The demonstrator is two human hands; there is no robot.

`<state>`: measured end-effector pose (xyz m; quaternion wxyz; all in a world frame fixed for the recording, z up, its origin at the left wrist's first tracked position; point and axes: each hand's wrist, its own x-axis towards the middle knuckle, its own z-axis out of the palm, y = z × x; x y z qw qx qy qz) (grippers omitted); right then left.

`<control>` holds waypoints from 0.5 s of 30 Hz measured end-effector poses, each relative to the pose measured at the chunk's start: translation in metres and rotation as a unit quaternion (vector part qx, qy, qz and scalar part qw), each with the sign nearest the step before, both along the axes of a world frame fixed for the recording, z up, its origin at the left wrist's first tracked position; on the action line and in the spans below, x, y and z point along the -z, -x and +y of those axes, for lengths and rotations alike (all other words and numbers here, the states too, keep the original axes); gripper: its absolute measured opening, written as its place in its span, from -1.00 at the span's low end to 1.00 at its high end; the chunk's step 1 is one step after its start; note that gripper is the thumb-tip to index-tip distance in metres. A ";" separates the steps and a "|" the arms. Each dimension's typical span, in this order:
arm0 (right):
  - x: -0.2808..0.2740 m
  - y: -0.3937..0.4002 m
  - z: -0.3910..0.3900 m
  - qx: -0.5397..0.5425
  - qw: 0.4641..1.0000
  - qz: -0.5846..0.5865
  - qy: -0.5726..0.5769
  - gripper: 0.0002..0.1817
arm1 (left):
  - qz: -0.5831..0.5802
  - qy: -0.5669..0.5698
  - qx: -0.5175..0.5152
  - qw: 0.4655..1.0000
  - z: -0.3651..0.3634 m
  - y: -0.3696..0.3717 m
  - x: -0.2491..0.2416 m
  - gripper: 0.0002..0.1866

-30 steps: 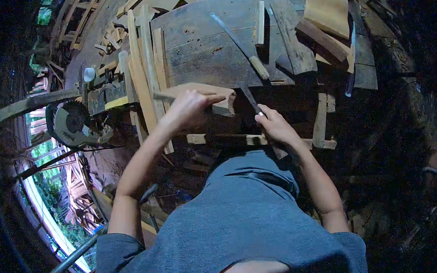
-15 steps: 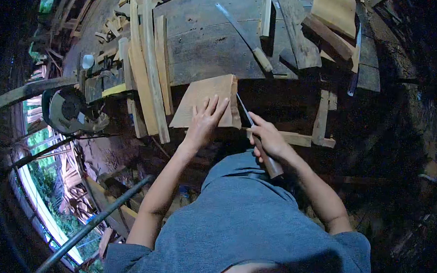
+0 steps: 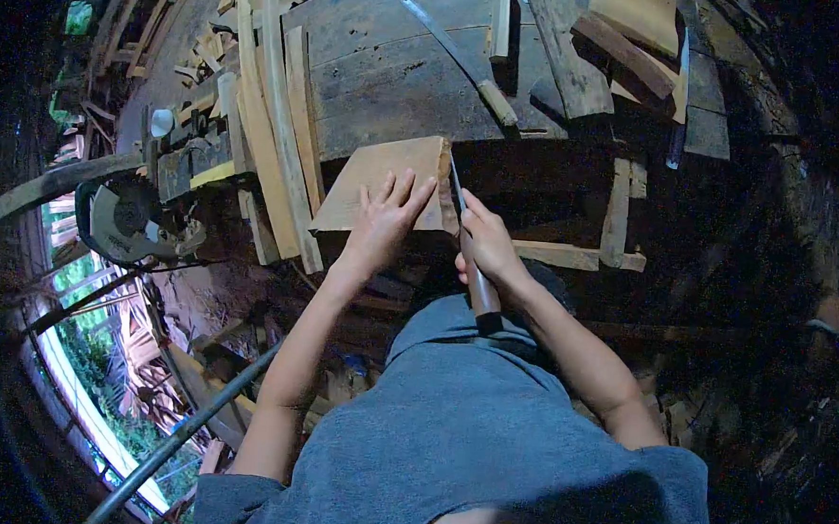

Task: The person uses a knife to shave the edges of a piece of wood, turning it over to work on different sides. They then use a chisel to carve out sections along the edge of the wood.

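A light wooden block (image 3: 347, 195) lies at the workbench's near edge. My left hand (image 3: 384, 220) rests on its top with the fingers spread, holding nothing. Wrapped round the dark wooden handle of a long-bladed tool (image 3: 478, 289) is my right hand (image 3: 487, 237). The thin blade runs upward along the block's rough right edge; whether it touches the wood I cannot tell.
On the workbench (image 3: 372, 89) lie a second long blade with a pale handle (image 3: 492, 100), long wooden strips (image 3: 265, 131) at the left and wood pieces (image 3: 629, 60) at the right. A metal pipe (image 3: 183, 435) crosses the lower left.
My right hand has moved left and slightly up with the tool, whose blade now stands more upright beside the block's edge. The whole view has shifted slightly.
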<state>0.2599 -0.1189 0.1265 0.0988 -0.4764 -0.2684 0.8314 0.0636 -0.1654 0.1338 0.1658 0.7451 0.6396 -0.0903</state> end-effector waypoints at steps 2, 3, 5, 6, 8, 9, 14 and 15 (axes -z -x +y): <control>-0.001 0.000 -0.007 0.009 1.000 0.014 0.000 -0.42 | 0.008 0.007 0.006 1.000 0.004 0.003 -0.002 -0.21; -0.014 -0.004 -0.008 0.017 0.999 0.022 0.024 -0.42 | 0.004 0.007 0.008 1.000 0.004 0.005 -0.002 -0.21; -0.027 -0.009 -0.010 0.029 0.997 0.036 0.054 -0.41 | -0.006 0.011 0.015 1.000 0.005 0.004 -0.003 -0.20; -0.020 -0.006 -0.009 0.034 0.997 0.034 0.055 -0.41 | 0.002 0.010 0.013 1.000 0.008 0.003 -0.005 -0.15; -0.001 0.009 -0.002 0.057 0.997 0.026 0.045 -0.41 | 0.008 0.011 0.013 1.000 0.008 0.002 -0.010 -0.10; 0.000 0.016 -0.002 0.058 0.997 -0.013 0.043 -0.41 | 0.009 0.014 0.015 1.000 0.008 0.002 -0.012 -0.10; -0.022 -0.005 -0.012 0.034 0.998 0.021 0.042 -0.42 | 0.011 0.016 0.023 1.000 0.010 0.004 -0.008 -0.08; -0.022 -0.006 -0.012 0.039 0.997 0.027 0.053 -0.42 | 0.000 0.020 0.020 1.000 0.010 0.004 -0.008 -0.13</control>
